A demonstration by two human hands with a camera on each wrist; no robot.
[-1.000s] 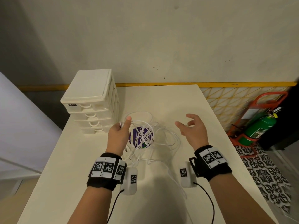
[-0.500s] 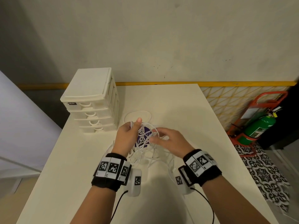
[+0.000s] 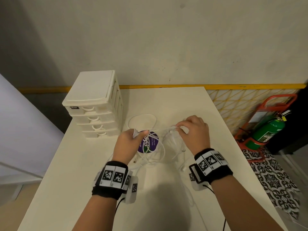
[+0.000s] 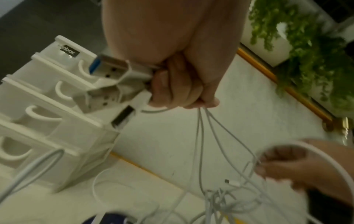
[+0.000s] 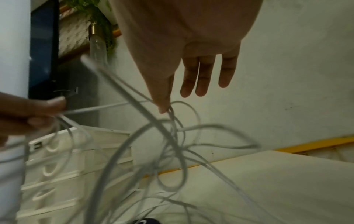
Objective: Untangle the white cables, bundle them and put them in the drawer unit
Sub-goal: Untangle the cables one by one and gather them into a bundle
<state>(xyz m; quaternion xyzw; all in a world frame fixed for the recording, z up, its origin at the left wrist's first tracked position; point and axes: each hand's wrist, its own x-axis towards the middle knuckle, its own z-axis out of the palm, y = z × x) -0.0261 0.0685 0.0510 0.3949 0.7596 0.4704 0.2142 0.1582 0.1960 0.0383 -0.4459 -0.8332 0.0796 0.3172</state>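
A tangle of white cables (image 3: 160, 147) hangs and lies between my hands over the middle of the white table (image 3: 70, 172). My left hand (image 3: 133, 135) grips several cable ends in its fist; their USB plugs (image 4: 114, 78) stick out toward the drawer unit. My right hand (image 3: 185, 129) pinches a strand of the cables (image 5: 172, 121) between thumb and forefinger, with the other fingers (image 5: 203, 81) straight. The white drawer unit (image 3: 95, 104) stands at the table's back left, with every drawer closed.
A round purple disc (image 3: 148, 144) lies on the table under the tangle. A loose cable loop (image 3: 143, 117) rests beside the drawer unit. The wall is right behind the table. A green fire extinguisher (image 3: 266, 130) in a red stand sits on the floor at the right.
My right hand came in from the open right side, took a strand from the tangle and has pulled it up and to the right. My left hand keeps gripping the plug ends.
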